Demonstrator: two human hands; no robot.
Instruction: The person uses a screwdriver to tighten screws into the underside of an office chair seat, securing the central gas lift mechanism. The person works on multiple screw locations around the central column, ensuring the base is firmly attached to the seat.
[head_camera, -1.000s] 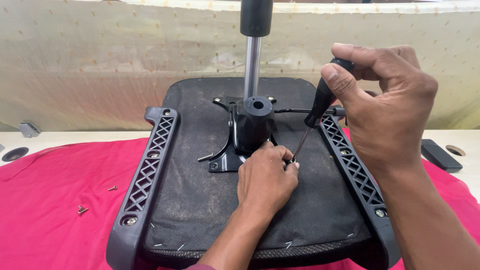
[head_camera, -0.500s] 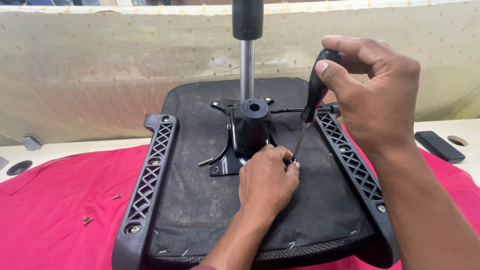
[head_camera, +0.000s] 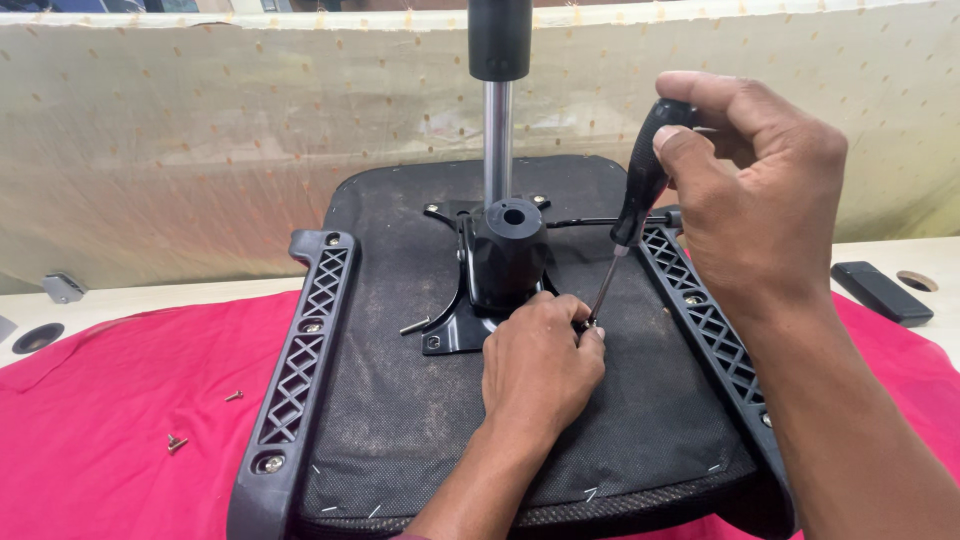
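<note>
My right hand (head_camera: 760, 200) grips the black-handled screwdriver (head_camera: 628, 225), tip down at the metal plate on the upturned chair seat (head_camera: 400, 420), while my left hand (head_camera: 540, 370) pinches closed around the tip, steadying it.

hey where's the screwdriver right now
In the head view the screwdriver is right of centre, its black handle gripped in the right hand. Its tip angles down to the left hand, beside the black mechanism on the upturned chair seat.

Pale table (head_camera: 150, 295): red cloth (head_camera: 120, 400), upturned seat (head_camera: 400, 440).
</note>
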